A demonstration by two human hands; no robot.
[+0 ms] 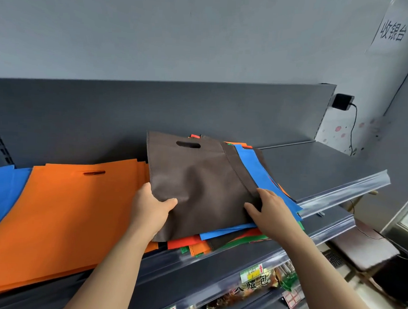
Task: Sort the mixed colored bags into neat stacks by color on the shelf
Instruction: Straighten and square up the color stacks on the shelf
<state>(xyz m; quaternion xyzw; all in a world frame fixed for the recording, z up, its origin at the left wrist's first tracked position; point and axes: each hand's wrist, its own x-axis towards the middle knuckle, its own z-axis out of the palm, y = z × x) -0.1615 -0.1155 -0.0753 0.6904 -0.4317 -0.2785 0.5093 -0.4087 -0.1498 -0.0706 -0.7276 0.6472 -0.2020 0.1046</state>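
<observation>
Paper sign (393, 31) high on the wall (202, 38), black plug adapter (342, 102) beneath it, snack packets (258, 287) lower down

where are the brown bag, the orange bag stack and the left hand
brown bag (197, 177): head view, middle of its top face
orange bag stack (64, 209): head view, middle of the top bag
left hand (150, 208): head view, back of the hand

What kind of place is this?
Probably a small shop: the metal shelf has clear price strips, price tags sit above packaged snacks, and a wall sign reads "cashier" in Chinese.
</observation>
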